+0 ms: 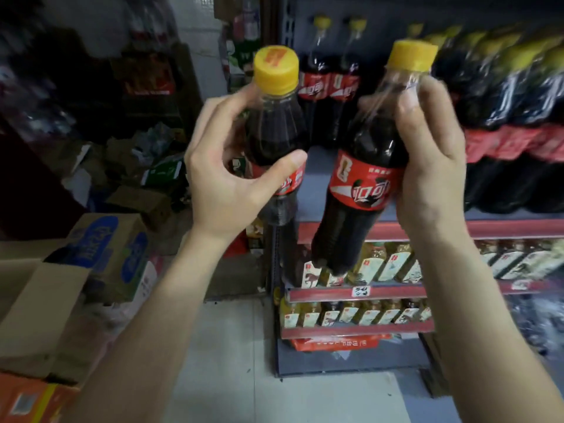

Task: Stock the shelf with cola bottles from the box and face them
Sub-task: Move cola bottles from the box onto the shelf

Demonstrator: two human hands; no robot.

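My left hand [225,169] grips a cola bottle [276,129] with a yellow cap and red label, held upright in front of the shelf's left end. My right hand [430,160] grips a second cola bottle [363,178], tilted with its cap to the upper right. Both bottles hang in the air before the grey shelf [317,175]. On that shelf, two cola bottles [329,83] stand at the back left and a blurred row of cola bottles [503,117] fills the right side. An open cardboard box [33,306] sits at the lower left.
Lower shelves hold rows of yellow-liquid bottles [381,267] behind red price rails. A blue-printed carton [106,248] stands beside the open box. Cardboard and packaging litter the floor at the left. Pale floor tiles [232,377] lie below my arms.
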